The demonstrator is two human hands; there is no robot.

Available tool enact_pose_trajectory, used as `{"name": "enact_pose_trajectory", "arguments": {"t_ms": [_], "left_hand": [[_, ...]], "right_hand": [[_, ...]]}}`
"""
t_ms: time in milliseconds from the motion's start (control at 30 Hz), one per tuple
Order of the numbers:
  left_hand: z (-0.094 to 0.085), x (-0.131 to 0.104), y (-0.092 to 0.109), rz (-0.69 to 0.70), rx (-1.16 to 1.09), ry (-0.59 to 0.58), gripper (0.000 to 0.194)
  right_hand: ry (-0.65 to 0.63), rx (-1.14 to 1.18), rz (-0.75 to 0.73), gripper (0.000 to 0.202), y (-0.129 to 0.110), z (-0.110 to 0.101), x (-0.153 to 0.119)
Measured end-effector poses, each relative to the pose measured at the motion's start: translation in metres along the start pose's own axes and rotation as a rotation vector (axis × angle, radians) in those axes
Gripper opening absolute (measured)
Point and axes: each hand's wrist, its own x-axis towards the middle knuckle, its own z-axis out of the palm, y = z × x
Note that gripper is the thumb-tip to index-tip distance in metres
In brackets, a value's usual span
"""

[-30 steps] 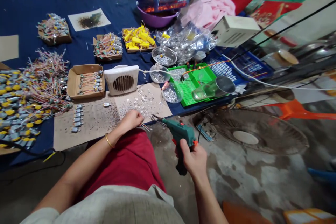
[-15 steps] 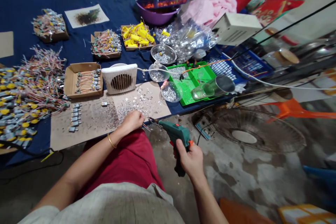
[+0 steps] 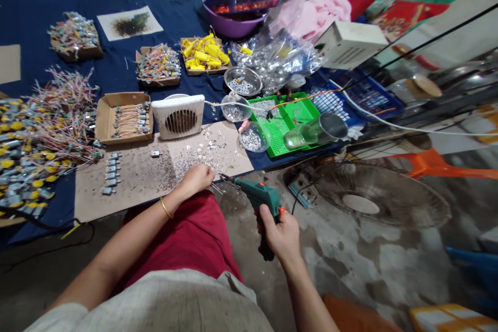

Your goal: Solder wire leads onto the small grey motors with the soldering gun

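My right hand (image 3: 280, 232) is wrapped round the handle of a green soldering gun (image 3: 257, 194), whose tip points left toward my other hand. My left hand (image 3: 198, 178) is closed at the cardboard's front edge, with thin wires (image 3: 217, 188) sticking out below its fingers; whatever else it pinches is too small to make out. On the cardboard (image 3: 93, 199) stand a column of several small motors (image 3: 111, 176) and one lone motor (image 3: 155, 154). Behind them are a small white fan box (image 3: 179, 118) and a cardboard tray (image 3: 101, 118) with wired parts.
Heaped wired motors (image 3: 23, 150) cover the left side. Farther back is a box of yellow parts (image 3: 205, 53). Bowls of metal bits (image 3: 253, 137) and a green basket (image 3: 278, 140) stand to the right. A large fan (image 3: 361, 203) is low at the right.
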Motion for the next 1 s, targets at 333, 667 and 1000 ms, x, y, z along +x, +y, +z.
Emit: {"name": "enact_pose_trajectory", "arguments": {"t_ms": [333,667,1000], "left_hand": [[-0.002,-0.001,0.004,-0.042,0.086,-0.011,0.026],[-0.005,-0.001,0.009,-0.054,0.11,-0.03,0.024],[0.018,0.01,-0.005,-0.049,0.073,-0.062,0.026]], "right_hand": [[0.016,-0.087,-0.201,0.043,-0.003,0.001,0.0],[-0.004,-0.052,-0.246,0.038,-0.018,-0.006,-0.001],[0.283,0.392,0.4,0.061,-0.011,-0.002,-0.024]]}}
